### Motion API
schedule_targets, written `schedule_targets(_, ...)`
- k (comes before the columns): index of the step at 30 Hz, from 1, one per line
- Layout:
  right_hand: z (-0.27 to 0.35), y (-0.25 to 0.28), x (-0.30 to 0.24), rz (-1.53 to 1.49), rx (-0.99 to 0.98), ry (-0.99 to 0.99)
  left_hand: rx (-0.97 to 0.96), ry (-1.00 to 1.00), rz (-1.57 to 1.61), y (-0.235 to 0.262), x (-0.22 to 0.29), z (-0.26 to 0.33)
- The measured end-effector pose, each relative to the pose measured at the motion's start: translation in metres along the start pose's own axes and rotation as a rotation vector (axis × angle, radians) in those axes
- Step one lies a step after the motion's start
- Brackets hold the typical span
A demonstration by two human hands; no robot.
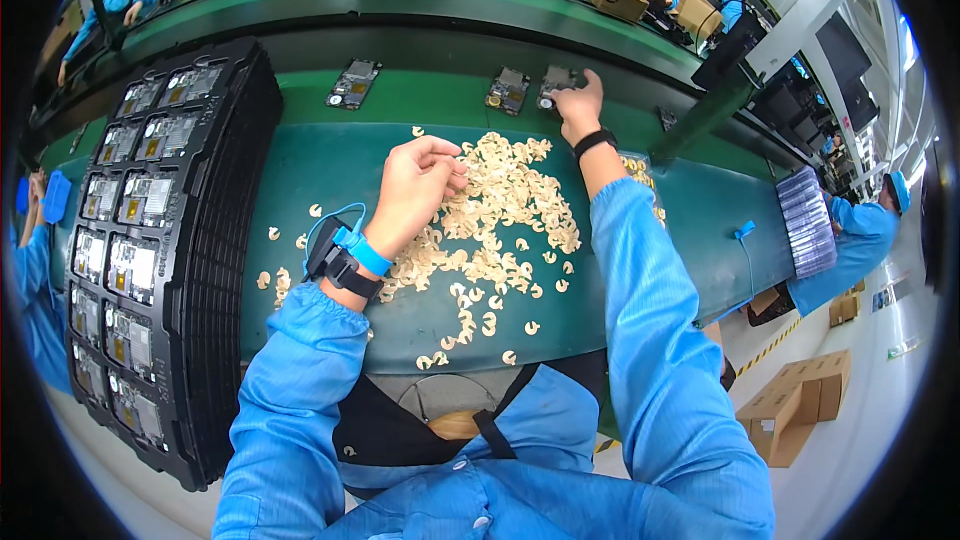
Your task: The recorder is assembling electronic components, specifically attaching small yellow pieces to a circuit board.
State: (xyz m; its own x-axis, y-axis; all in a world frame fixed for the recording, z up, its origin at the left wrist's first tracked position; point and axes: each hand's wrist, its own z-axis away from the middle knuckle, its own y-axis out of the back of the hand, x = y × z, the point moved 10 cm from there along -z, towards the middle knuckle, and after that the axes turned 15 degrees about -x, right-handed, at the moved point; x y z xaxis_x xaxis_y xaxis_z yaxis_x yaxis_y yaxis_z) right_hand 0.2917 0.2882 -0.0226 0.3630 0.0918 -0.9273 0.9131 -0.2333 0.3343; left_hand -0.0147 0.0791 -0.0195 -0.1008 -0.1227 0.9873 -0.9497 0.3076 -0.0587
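My right hand reaches to the green strip at the back, its thumb and fingers at the edges of a circuit board. Over the left side of a heap of small cream-coloured, C-shaped pieces is my left hand. Its fingers are curled together, and whatever they may hold is hidden. A blue wrist strap with a cord and a black band circle the left wrist. Two more circuit boards, one left and one nearer the right hand, lie on the green strip.
A tall stack of black trays stands on the left, circuit boards filling the top one's pockets. To the right are a green post and a stack of clear trays. Co-workers in blue sit across the line; an open carton is on the floor.
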Motion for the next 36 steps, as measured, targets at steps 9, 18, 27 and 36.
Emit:
schedule_targets(9, 0.195, -0.076, -0.105, -0.610, -0.407, 0.195, -0.102, -0.091, 0.190, -0.018, 0.012, 0.007)
schedule_targets(18, 0.210, -0.074, -0.106, -0.513, -0.502, 0.221, -0.138, -0.158, 0.281, -0.016, 0.009, 0.003)
schedule_targets(27, 0.191, 0.145, -0.069, 0.491, -0.055, 0.311, 0.047, -0.073, 0.328, -0.005, 0.008, 0.008)
schedule_targets(36, 0.182, 0.136, -0.050, 0.874, -0.361, 0.276, 0.007, -0.039, 0.309, -0.003, 0.000, 0.007)
